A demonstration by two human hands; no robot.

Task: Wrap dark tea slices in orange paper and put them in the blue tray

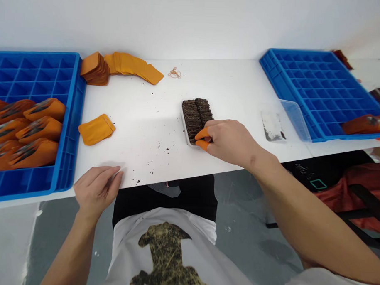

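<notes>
The fingers [202,134] of the right hand [230,139], a thumb and one finger with orange covers [203,144], were at the near right corner of a small pale tray [183,122], which was packed with two rows of dark thin pieces [192,117]. The gap between these two tips was narrow, but I could not tell whether they had a firm hold of any piece. Most of the pieces lay beyond the fingers and to their left, and this relation seemed the important one: the fingers met the rows at the near end, from the right side. The right hand was clearly the nearer one. The left hand [96,188] was well apart, to the left of the fingers and closer to the body; it was loosely curled at the edge of the counter [137,128], with nothing visible in its hold. The tray pointed away from the person, its long axis running from near to far, and its far end leaned a little to the left. Both rows followed this axis. Far to the left of the fingers, just beyond the left hand, an orange flat pile [97,129] lay with its long axis mostly from left to right.
</notes>
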